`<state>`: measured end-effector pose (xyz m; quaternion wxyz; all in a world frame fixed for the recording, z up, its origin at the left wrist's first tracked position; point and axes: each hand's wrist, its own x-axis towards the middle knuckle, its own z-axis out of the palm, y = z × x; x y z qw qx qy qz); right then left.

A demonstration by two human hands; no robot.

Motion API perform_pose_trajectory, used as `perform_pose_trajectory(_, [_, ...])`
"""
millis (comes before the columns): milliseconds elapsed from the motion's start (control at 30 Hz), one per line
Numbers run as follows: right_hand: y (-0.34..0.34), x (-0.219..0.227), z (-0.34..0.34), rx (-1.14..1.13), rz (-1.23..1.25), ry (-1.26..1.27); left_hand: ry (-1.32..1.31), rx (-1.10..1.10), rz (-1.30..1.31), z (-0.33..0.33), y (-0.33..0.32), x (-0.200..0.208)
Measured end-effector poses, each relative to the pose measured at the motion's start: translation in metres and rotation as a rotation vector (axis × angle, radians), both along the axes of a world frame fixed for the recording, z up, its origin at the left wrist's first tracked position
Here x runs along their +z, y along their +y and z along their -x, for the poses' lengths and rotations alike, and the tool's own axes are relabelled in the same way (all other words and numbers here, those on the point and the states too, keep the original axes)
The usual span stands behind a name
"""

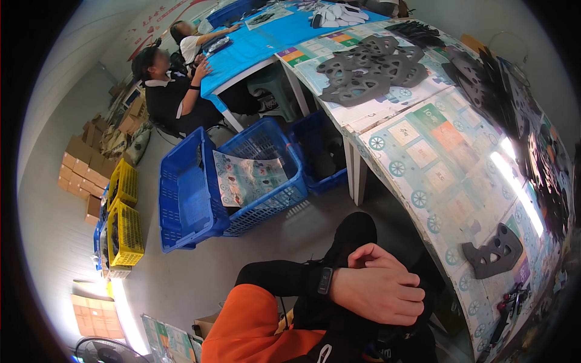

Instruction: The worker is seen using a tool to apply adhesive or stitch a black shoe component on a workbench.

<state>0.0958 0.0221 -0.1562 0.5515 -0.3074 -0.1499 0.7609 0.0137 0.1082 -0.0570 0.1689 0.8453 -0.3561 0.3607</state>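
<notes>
My left hand (pixel 381 295), with a dark band (pixel 325 281) on its wrist, crosses in front of my body. Its fingers are bent and closed over the black sleeve (pixel 419 266) near my right wrist. Just beyond it shows a part of my right hand (pixel 372 253), with a bent finger; the rest is hidden behind the left hand. Nothing is visible in the right hand. To the right, a single dark grey foam pad with cut-outs (pixel 493 251) lies on the patterned tabletop (pixel 436 163), apart from both hands.
More grey pads (pixel 369 72) and black pieces (pixel 548 187) lie along the table. A small dark tool with red (pixel 508 308) rests near its edge. Blue crates (pixel 190 193) and yellow crates (pixel 126 235) stand on the floor. Two people (pixel 166 100) sit at a blue-covered table (pixel 257 45).
</notes>
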Motion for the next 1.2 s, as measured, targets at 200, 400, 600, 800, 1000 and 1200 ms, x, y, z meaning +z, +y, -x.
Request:
perform_pose_trajectory(200, [-0.001, -0.009, 0.000, 0.013, -0.063, 0.054, 0.038, 0.004, -0.009, 0.001, 0.000, 0.000])
perform_pose_trajectory(400, [0.000, -0.014, -0.001, 0.033, -0.105, 0.047, 0.077, 0.013, -0.018, 0.003, 0.000, 0.000])
perform_pose_trajectory(600, [0.000, -0.012, -0.002, 0.022, -0.148, 0.067, 0.060, -0.003, 0.021, -0.001, -0.002, -0.003])
perform_pose_trajectory(800, [0.000, -0.009, 0.001, 0.012, -0.114, 0.002, 0.132, -0.011, 0.010, 0.005, -0.003, -0.013])
perform_pose_trajectory(1000, [-0.001, -0.013, 0.002, 0.010, -0.114, 0.007, 0.205, -0.002, -0.008, 0.010, -0.003, -0.023])
perform_pose_trajectory(1200, [0.000, -0.017, 0.002, 0.012, -0.149, 0.025, 0.276, 0.005, -0.027, 0.014, -0.003, -0.033])
